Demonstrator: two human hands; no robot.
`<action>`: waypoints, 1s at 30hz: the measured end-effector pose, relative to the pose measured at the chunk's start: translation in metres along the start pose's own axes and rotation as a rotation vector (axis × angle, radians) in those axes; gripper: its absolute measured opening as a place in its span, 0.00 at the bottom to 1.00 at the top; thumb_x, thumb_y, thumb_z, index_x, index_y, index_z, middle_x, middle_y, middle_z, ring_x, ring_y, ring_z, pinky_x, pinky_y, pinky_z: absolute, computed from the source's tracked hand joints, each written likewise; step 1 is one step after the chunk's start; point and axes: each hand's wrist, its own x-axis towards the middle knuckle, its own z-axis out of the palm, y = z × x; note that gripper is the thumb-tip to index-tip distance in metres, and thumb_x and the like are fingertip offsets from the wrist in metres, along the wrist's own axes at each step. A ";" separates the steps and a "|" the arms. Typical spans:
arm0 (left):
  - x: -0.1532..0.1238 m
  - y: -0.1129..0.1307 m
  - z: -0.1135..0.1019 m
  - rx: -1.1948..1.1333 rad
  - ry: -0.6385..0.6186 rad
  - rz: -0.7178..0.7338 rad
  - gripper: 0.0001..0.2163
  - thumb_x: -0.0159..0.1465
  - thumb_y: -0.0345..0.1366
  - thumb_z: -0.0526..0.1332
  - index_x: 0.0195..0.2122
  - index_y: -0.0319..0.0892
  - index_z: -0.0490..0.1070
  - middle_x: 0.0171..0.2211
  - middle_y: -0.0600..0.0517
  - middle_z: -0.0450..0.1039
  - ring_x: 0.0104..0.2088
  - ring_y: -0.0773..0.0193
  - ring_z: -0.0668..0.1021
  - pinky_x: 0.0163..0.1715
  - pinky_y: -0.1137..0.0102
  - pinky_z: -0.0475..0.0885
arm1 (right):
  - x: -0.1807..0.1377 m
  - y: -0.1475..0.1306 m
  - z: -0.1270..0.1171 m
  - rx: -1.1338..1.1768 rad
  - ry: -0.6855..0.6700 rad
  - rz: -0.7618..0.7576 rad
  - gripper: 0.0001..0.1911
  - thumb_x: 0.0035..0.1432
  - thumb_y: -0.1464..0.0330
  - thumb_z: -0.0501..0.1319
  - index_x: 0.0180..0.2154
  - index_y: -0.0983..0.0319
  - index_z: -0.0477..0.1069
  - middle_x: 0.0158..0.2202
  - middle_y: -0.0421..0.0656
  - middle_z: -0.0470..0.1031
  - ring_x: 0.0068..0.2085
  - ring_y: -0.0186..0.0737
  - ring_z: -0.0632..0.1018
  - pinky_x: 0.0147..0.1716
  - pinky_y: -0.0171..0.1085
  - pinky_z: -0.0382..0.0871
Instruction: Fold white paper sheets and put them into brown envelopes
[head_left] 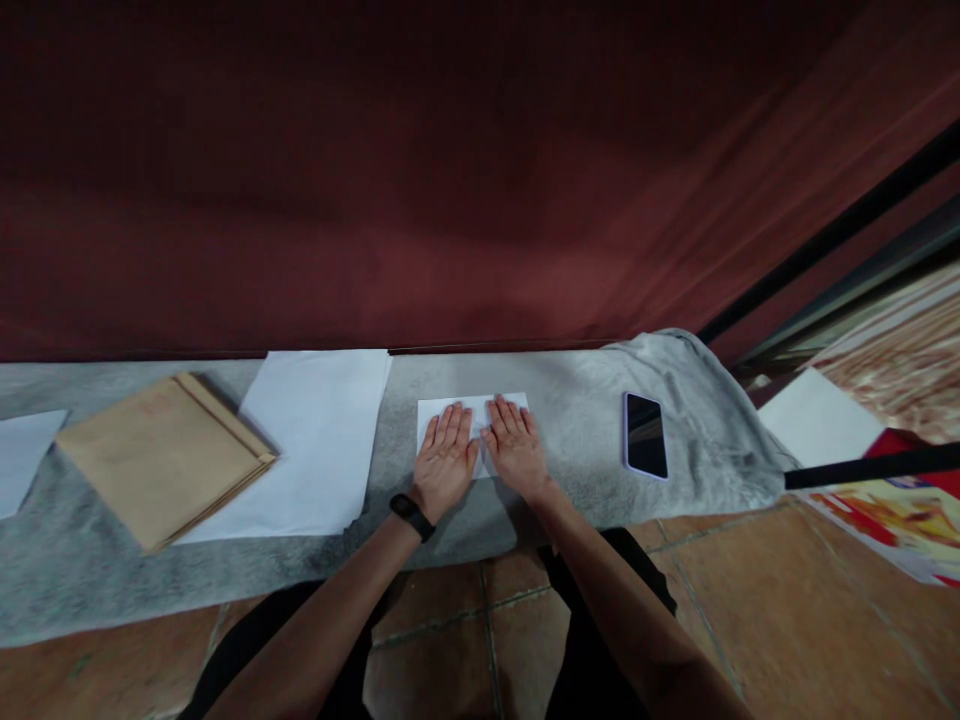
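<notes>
A small folded white paper (472,408) lies on a grey cloth (570,420) spread over the floor. My left hand (444,458) rests flat on the paper's left half, fingers stretched out; a black band circles that wrist. My right hand (514,445) lies flat on the paper's right half, fingers spread, thumb touching the left hand. Both palms press down and cover most of the sheet.
A stack of white sheets (311,440) lies left of my hands, with a pile of brown envelopes (161,455) overlapping it. A phone (645,435) lies screen-up at right. Another white sheet (22,455) sits far left. A dark red curtain (450,180) hangs behind; tiled floor (750,600) lies nearer.
</notes>
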 end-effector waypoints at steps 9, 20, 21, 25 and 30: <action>0.003 -0.010 0.000 0.021 0.029 -0.046 0.28 0.73 0.43 0.44 0.70 0.31 0.53 0.70 0.38 0.53 0.71 0.52 0.55 0.70 0.54 0.50 | -0.003 0.008 0.002 -0.021 0.069 0.018 0.29 0.74 0.60 0.47 0.69 0.67 0.53 0.70 0.52 0.57 0.70 0.49 0.59 0.68 0.51 0.50; 0.003 -0.009 0.000 0.023 0.024 -0.047 0.29 0.73 0.43 0.45 0.70 0.31 0.53 0.71 0.39 0.51 0.71 0.52 0.54 0.70 0.54 0.51 | -0.007 0.022 -0.002 -0.048 0.074 0.052 0.28 0.74 0.63 0.45 0.69 0.66 0.54 0.70 0.51 0.57 0.70 0.52 0.60 0.67 0.52 0.51; 0.004 -0.009 0.001 0.028 0.024 -0.050 0.29 0.73 0.43 0.45 0.70 0.31 0.53 0.71 0.39 0.52 0.71 0.52 0.54 0.70 0.54 0.51 | -0.007 0.024 -0.003 -0.053 0.070 0.057 0.28 0.74 0.63 0.45 0.69 0.66 0.54 0.70 0.51 0.57 0.70 0.52 0.59 0.67 0.52 0.51; 0.004 -0.009 0.002 0.045 0.030 -0.047 0.29 0.73 0.44 0.45 0.70 0.30 0.53 0.70 0.38 0.52 0.71 0.52 0.55 0.70 0.54 0.51 | -0.010 0.029 -0.003 -0.064 0.069 0.073 0.28 0.74 0.64 0.45 0.69 0.67 0.54 0.70 0.52 0.57 0.70 0.52 0.59 0.67 0.52 0.51; 0.004 -0.009 0.002 0.052 0.033 -0.048 0.29 0.73 0.44 0.45 0.69 0.30 0.53 0.70 0.38 0.52 0.71 0.51 0.56 0.70 0.54 0.51 | -0.009 0.028 -0.004 -0.059 0.097 0.088 0.29 0.73 0.62 0.47 0.69 0.69 0.54 0.70 0.55 0.56 0.70 0.54 0.59 0.67 0.55 0.49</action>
